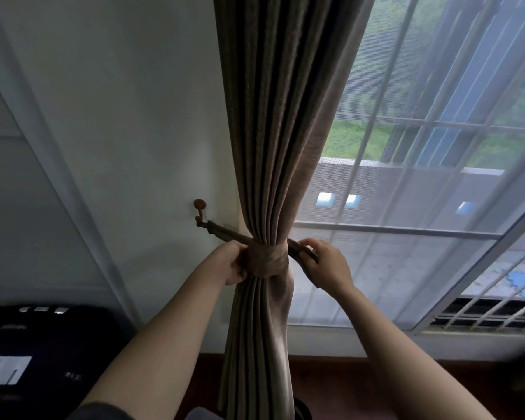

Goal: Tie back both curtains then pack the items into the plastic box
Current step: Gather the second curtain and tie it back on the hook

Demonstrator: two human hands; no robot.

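- The curtain is taupe-brown, with darker vertical stripes along its pleats.
- The tie-back is a matching brown, darker along its strap.
- The hook is reddish-brown.
- The wall is plain white.
- The sheer curtain is translucent white.
- The grass is bright green.
- The floor is dark red-brown.
- The case is black, with a white label.

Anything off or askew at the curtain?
Nothing damaged or spilled. One thing is unfinished: the tieback wraps the curtain with one end on the wall hook and the other end held in the right hand, not hooked. The left hand grips the bunched curtain.
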